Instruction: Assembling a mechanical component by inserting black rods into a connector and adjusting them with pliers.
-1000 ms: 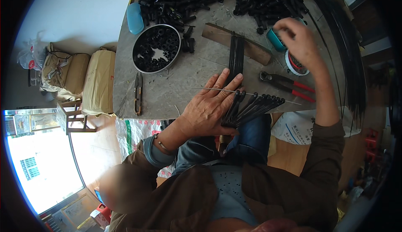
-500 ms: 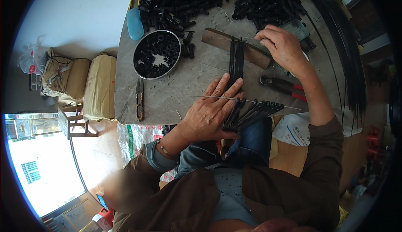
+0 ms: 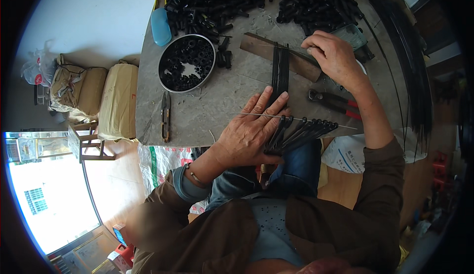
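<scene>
Your jacket (image 3: 207, 234) is brown, over a grey-blue shirt (image 3: 266, 237) with dark specks. The table (image 3: 232, 81) is mottled grey. The strands (image 3: 285, 71) running toward its near edge are black, like the heap of pieces (image 3: 222, 0) along its far edge. By its far left corner sits a light-blue case (image 3: 160, 27); closer to the near edge, black pliers (image 3: 333, 103) have red handles.

A passable gap divides the bowl (image 3: 189, 70) and black strands (image 3: 280, 74), the wooden bar (image 3: 258, 44) narrowing its far end.
</scene>
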Demonstrator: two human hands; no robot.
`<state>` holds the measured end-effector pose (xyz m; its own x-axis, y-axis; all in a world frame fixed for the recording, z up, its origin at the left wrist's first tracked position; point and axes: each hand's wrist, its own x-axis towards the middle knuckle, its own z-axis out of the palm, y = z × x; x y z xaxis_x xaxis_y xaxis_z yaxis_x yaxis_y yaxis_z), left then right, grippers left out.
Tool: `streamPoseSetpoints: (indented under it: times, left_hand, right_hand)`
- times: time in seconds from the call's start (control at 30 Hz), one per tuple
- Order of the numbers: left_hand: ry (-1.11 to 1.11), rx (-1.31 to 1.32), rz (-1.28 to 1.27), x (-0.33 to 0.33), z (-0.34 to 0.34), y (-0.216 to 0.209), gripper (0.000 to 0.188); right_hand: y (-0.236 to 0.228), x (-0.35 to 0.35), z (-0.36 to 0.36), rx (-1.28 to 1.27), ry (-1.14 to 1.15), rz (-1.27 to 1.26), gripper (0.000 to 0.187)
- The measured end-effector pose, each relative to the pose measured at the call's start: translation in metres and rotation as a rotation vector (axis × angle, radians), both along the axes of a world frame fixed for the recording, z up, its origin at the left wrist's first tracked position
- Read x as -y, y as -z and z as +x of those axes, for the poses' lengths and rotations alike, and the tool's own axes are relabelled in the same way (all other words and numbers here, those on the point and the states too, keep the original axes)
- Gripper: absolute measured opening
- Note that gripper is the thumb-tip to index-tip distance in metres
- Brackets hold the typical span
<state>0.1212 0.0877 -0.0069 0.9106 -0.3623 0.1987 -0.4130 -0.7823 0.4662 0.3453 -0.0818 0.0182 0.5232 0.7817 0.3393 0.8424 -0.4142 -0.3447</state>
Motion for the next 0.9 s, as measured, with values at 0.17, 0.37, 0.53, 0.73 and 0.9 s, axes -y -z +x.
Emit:
streamPoseSetpoints:
  times: [0.17, 0.37, 0.53, 0.73, 0.9]
  left_hand:
    - [-0.001, -0.005, 0.006, 0.0, 0.0, 0.001, 0.097]
    - [0.006, -0.007, 0.013, -0.001, 0.001, 0.002, 0.099]
    - [0.007, -0.025, 0.005, -0.001, 0.001, 0.001, 0.099]
    - [0.012, -0.02, -0.005, -0.002, 0.0, 0.002, 0.1]
    - [0.007, -0.026, 0.0, -0.001, -0.001, 0.001, 0.1]
  right_hand:
    - [0.001, 0.0, 0.001, -0.004, -0.014, 0.017, 0.01]
    - [0.003, -0.005, 0.002, 0.022, 0.04, -0.034, 0.01]
    - [-0.002, -0.011, 0.006, 0.023, 0.008, -0.083, 0.01]
    - [-0.009, -0.016, 0.007, -0.014, -0.005, -0.131, 0.012]
    - [-0.008, -0.02, 0.006, -0.063, 0.014, -0.134, 0.012]
